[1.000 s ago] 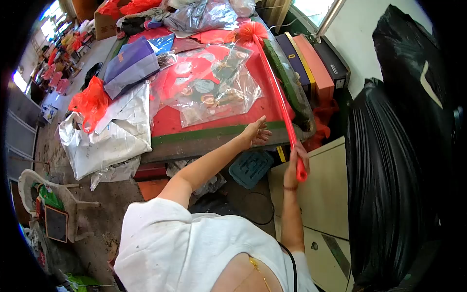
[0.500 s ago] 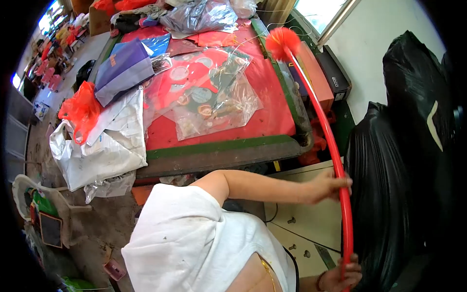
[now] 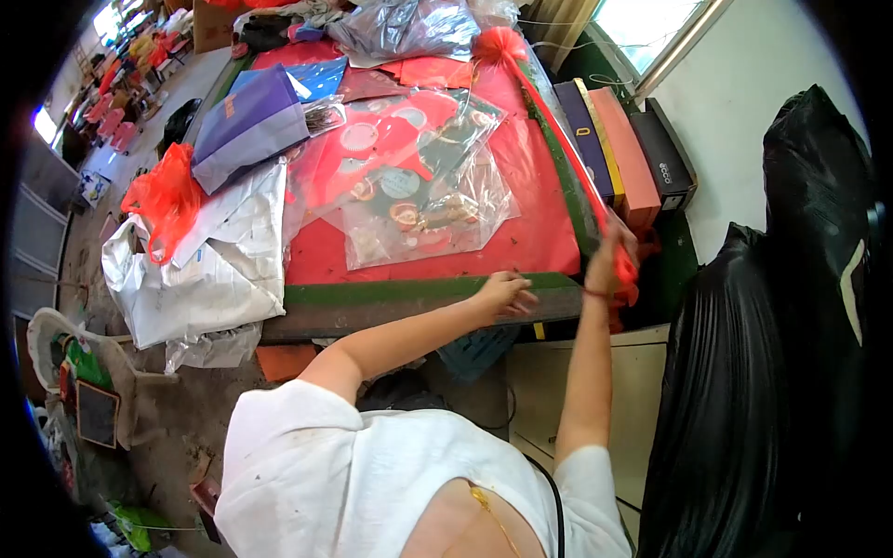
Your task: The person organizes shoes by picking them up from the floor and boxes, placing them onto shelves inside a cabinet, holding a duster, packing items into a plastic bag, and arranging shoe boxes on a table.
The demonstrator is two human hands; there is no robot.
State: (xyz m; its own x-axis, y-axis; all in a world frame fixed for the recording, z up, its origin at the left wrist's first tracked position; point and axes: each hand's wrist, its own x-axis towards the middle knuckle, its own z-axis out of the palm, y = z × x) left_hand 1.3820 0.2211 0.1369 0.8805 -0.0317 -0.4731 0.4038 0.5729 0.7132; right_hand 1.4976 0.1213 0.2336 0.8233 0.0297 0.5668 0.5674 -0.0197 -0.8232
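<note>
A long red stick with a fluffy red head lies along the right side of the red-topped table. My right hand is closed round its near end, at the table's front right corner. Over the front edge hovers my left hand, its fingers loosely apart and nothing between them. Clear plastic packets with red and dark green printed pieces lie on the tabletop, beyond my left hand.
Boxes stand right of the table. Black plastic bags rise at the right, beside a pale cabinet. A purple bag, a red bag and a white sack lie at the table's left. A chair is lower left.
The red stick has swung from upright at the right down onto the table's right side. My left hand has let go and moved left; my right hand has moved up and forward with the stick's end.
</note>
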